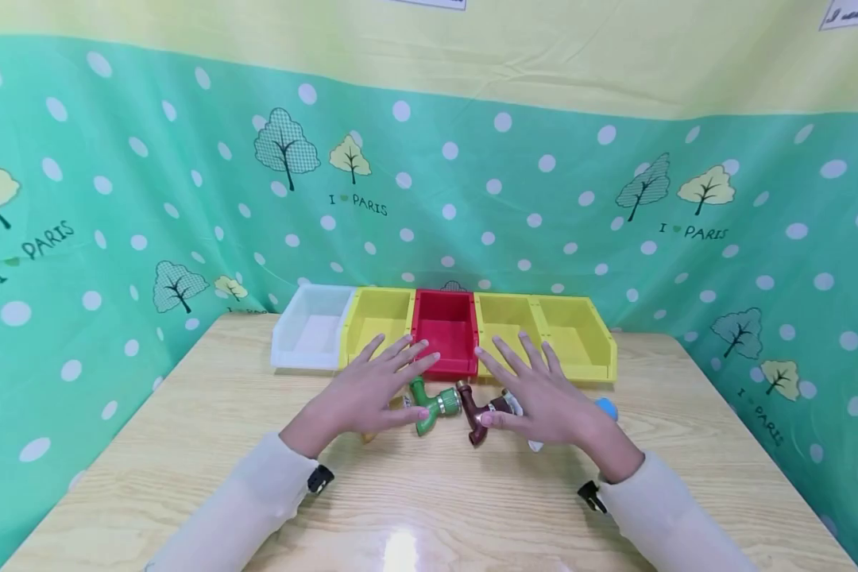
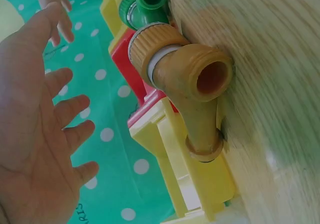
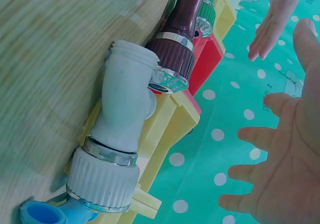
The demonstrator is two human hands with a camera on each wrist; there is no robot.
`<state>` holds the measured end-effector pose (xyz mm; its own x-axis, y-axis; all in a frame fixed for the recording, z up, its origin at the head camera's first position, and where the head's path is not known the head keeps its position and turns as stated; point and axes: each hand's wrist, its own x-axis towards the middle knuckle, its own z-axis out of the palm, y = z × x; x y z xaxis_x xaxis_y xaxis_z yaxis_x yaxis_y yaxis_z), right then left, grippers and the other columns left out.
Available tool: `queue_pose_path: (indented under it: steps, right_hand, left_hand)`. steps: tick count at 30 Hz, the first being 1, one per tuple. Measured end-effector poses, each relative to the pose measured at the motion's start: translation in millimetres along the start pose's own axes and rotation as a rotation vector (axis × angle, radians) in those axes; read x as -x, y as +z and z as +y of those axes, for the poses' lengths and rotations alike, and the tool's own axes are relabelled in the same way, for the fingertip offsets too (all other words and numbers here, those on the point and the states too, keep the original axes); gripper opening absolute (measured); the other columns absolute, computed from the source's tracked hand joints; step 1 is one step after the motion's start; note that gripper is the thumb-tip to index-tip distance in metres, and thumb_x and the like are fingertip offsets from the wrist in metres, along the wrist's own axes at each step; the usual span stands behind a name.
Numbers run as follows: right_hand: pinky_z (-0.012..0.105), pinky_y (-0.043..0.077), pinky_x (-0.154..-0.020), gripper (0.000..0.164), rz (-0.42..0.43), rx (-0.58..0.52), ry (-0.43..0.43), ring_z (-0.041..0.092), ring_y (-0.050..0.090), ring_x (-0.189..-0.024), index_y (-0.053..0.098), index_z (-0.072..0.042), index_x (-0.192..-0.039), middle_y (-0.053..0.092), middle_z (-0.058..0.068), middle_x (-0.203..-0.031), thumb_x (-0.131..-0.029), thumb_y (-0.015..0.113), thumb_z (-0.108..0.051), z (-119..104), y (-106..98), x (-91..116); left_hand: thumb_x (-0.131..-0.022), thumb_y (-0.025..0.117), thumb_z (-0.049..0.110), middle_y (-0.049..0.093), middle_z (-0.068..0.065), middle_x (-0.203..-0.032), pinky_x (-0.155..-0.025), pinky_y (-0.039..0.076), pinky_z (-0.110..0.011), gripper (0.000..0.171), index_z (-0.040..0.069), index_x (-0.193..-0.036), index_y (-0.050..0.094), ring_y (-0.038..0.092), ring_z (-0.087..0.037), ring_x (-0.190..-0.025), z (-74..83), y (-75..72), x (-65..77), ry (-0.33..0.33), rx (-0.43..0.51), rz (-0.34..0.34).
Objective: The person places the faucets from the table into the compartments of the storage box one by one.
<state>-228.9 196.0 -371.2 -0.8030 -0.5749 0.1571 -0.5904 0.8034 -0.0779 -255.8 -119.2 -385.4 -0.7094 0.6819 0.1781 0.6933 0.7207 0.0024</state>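
Observation:
Both hands hover with spread fingers above a row of plastic taps on the table. Under my left hand (image 1: 375,389) is an orange-tan tap (image 2: 187,84), mostly hidden in the head view. A green tap (image 1: 436,403) lies by the left thumb. Beneath my right hand (image 1: 543,397) are a dark brown tap (image 1: 475,413), near the thumb, and a white tap (image 3: 125,104). Farther right, a blue piece (image 1: 606,408) shows partly past the right hand. Neither hand holds anything; in the wrist views the palms stand apart from the taps.
Behind the taps stands a row of bins: a white bin (image 1: 307,364), a yellow bin (image 1: 379,306), a red bin (image 1: 446,369) and two joined yellow bins (image 1: 579,372). They rest on a wooden table (image 1: 429,508), with a green dotted curtain (image 1: 457,183) close behind and at both sides.

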Motion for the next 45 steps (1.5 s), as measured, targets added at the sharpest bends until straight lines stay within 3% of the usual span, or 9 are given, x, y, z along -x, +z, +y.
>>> queue_pose_path:
  steps: [9, 16, 21, 28, 31, 38, 45]
  right_hand:
    - [0.075, 0.007, -0.118, 0.094, -0.016, -0.028, -0.020, 0.048, 0.004, -0.154, 0.013, -0.030, -0.166, 0.016, 0.011, -0.171, -0.092, 0.055, -0.073, 1.2, -3.6, -4.9]
    - [0.075, 0.021, -0.115, 0.091, -0.035, -0.059, 0.004, 0.046, 0.028, -0.147, 0.014, -0.032, -0.165, 0.028, 0.013, -0.167, -0.094, 0.060, -0.065, 6.2, -7.2, -7.8]
    - [0.070, 0.029, -0.114, 0.087, -0.037, -0.027, 0.033, 0.043, 0.037, -0.141, 0.020, -0.030, -0.165, 0.039, 0.014, -0.160, -0.095, 0.063, -0.060, 12.2, -12.0, -7.5]
    - [0.068, 0.040, -0.106, 0.070, 0.003, -0.008, 0.007, 0.043, 0.046, -0.135, 0.043, -0.014, -0.156, 0.051, 0.017, -0.150, -0.099, 0.066, -0.047, 25.2, -13.6, -5.1]
    - [0.065, 0.045, -0.102, 0.063, 0.025, 0.015, -0.001, 0.042, 0.052, -0.130, 0.048, -0.012, -0.153, 0.055, 0.016, -0.146, -0.100, 0.067, -0.041, 32.2, -12.0, -3.9]
    - [0.063, 0.051, -0.096, 0.058, 0.037, 0.040, 0.006, 0.042, 0.057, -0.123, 0.054, -0.009, -0.148, 0.060, 0.017, -0.139, -0.099, 0.070, -0.035, 44.2, -12.4, 4.2]
    - [0.058, 0.055, -0.088, 0.051, 0.046, 0.107, 0.009, 0.040, 0.062, -0.113, 0.060, -0.005, -0.140, 0.065, 0.018, -0.129, -0.097, 0.073, -0.027, 56.0, -15.9, 15.1]
  left_hand:
    - [-0.094, 0.059, 0.066, 0.029, -0.003, -0.167, -0.125, 0.010, -0.060, 0.086, 0.030, -0.164, 0.024, 0.019, -0.032, -0.155, -13.3, -4.7, -0.6, -0.026, -0.027, 0.031]
    - [-0.098, 0.062, 0.055, 0.037, -0.007, -0.163, -0.120, 0.026, -0.061, 0.078, 0.024, -0.162, 0.031, 0.033, -0.033, -0.149, -35.5, -8.2, 2.4, -0.065, -0.049, 0.119]
    - [-0.100, 0.062, 0.050, 0.040, -0.010, -0.160, -0.114, 0.034, -0.061, 0.074, 0.021, -0.162, 0.032, 0.039, -0.035, -0.145, -53.1, -11.8, 7.2, -0.150, -0.026, 0.160]
    - [-0.101, 0.060, 0.044, 0.047, -0.017, -0.153, -0.103, 0.043, -0.063, 0.066, 0.013, -0.156, 0.041, 0.044, -0.041, -0.137, -71.3, -17.5, 16.4, -0.316, 0.045, 0.250]
    - [-0.101, 0.061, 0.039, 0.049, -0.020, -0.149, -0.095, 0.046, -0.062, 0.062, 0.009, -0.152, 0.046, 0.047, -0.043, -0.130, -78.7, -18.7, 19.9, -0.380, 0.060, 0.296]
    - [-0.101, 0.060, 0.034, 0.051, -0.025, -0.143, -0.100, 0.044, -0.066, 0.057, 0.003, -0.148, 0.049, 0.048, -0.047, -0.128, -94.2, -19.4, 30.7, -0.480, 0.106, 0.341]
    - [-0.103, 0.056, 0.034, 0.050, -0.029, -0.141, -0.090, 0.048, -0.067, 0.056, -0.001, -0.145, 0.049, 0.047, -0.049, -0.124, -109.2, -18.1, 41.1, -0.618, 0.151, 0.389]
